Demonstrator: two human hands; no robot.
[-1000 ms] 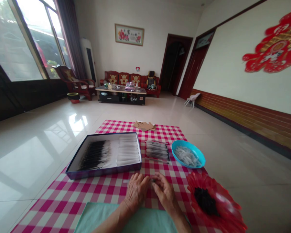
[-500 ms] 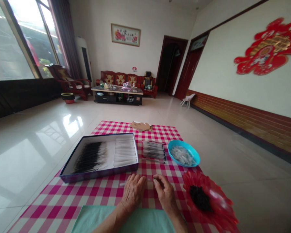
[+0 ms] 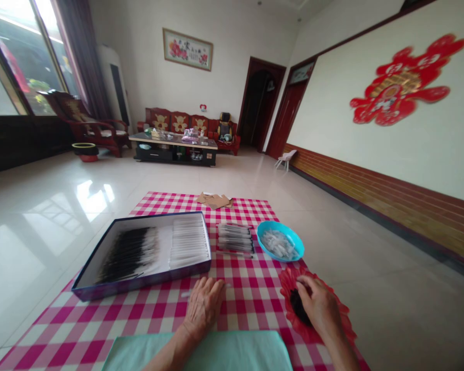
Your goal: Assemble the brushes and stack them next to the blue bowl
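Observation:
My left hand (image 3: 205, 300) is closed over a thin whitish pen barrel (image 3: 185, 294) above the checked cloth; the barrel's ends stick out on both sides of the fingers. My right hand (image 3: 320, 299) is over a red flower-shaped bowl (image 3: 341, 315), thumb and fingers drawn together near small black pieces (image 3: 298, 308) in it. Whatever lies between those fingertips is too small to make out. Left of centre, a shallow box (image 3: 141, 286) contains thin black-ended pen refills (image 3: 126, 252) and a row of white barrels (image 3: 189, 242). Beside it lies a stack of pens (image 3: 235, 238).
A blue bowl (image 3: 262, 248) of small translucent caps (image 3: 280, 244) stands behind the red bowl. Torn cardboard (image 3: 215, 200) lies at the table's far edge. A pale green cloth (image 3: 251, 350) is spread in front of me. Across the room are a low table (image 3: 174, 149) and a wooden sofa (image 3: 170, 119).
My right hand has moved away from the left, rightward to the red bowl. My left hand keeps hold of the barrel. The view has turned slightly right.

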